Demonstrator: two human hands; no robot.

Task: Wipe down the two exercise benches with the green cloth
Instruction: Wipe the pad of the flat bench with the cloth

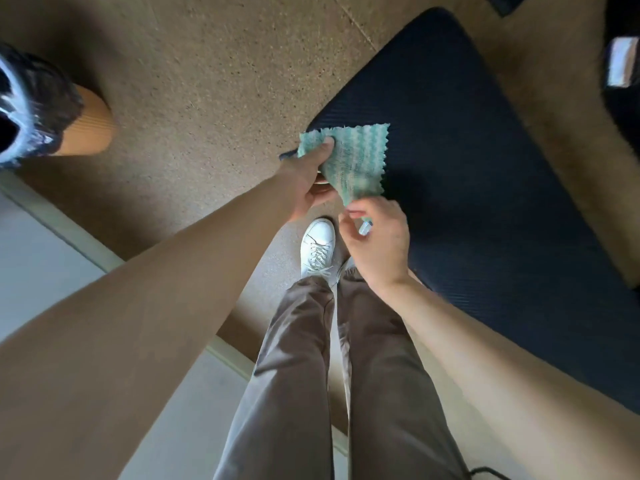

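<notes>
Both bare forearms reach forward and down, hands close together. The left hand (306, 178) grips the green cloth (356, 157), thumb on top. The right hand (377, 240), fingers curled, pinches its lower corner.

Fuzzy green cloth (349, 161); matt ribbed bench (485, 188)

No legible text, label, brand or number in view.

We see 1 dark blue bench pad (491, 209) over a speckled brown floor (207, 81). At the pad's left edge our left hand (306, 176) grips the green cloth (356, 157), thumb on top, and our right hand (377, 244) pinches its lower corner. 1 white shoe (318, 244) stands just left of the pad
</notes>
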